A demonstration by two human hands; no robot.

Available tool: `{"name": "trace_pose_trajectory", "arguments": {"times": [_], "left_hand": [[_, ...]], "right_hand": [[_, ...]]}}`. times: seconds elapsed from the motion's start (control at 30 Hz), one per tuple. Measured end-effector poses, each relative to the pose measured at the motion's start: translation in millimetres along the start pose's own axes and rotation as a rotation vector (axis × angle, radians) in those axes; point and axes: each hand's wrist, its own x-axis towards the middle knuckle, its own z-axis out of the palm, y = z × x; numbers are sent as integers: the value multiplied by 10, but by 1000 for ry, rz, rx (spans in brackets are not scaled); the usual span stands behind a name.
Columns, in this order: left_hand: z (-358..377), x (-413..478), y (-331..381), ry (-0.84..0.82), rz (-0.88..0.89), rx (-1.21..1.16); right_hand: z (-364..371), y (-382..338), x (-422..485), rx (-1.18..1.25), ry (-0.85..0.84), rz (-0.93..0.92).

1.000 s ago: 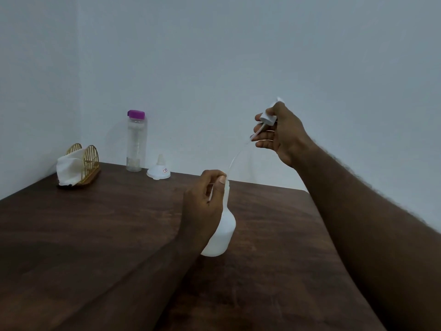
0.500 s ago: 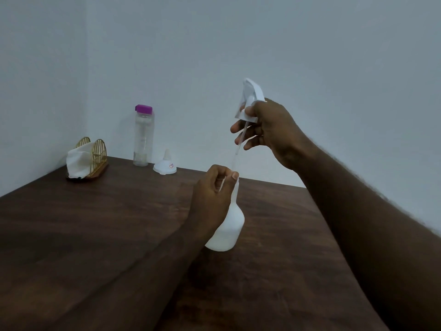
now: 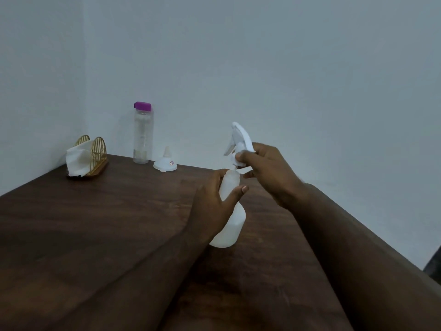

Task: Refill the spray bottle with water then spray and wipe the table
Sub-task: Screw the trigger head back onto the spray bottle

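Head view: fingers of the left hand [image 3: 212, 206] wrap the spray bottle [image 3: 232, 225] resting on the surface [image 3: 119, 223], fingers of the right hand [image 3: 269, 173] clamp the spray head [image 3: 241, 139] just above its mouth, not screwed on, so spraying and wiping remain.

Spray bottle [image 3: 235, 223] contents unclear, perhaps empty

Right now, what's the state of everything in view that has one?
Spray bottle: on table, neck uncapped.
Spray head: off, just above the neck.
Water bottle: upright, cap on.
Funnel: wide end down on table.
Holder: white cloth in it.
Left hand: grips spray bottle.
Right hand: grips spray head.
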Motion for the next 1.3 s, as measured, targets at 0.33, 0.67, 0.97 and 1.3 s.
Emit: {"name": "trace_pose_trajectory", "arguments": {"times": [0.33, 0.67, 0.97, 1.3], "left_hand": [[30, -45, 9, 56, 15, -21], [16, -105, -19, 110, 164, 13], [8, -116, -76, 119, 142, -8], [-39, -164, -36, 161, -21, -106]], "right_hand": [[93, 129, -153, 3, -39, -8], [341, 295, -206, 123, 109, 4], [668, 354, -319, 448, 353, 26], [718, 417, -384, 358, 302, -48]]}}
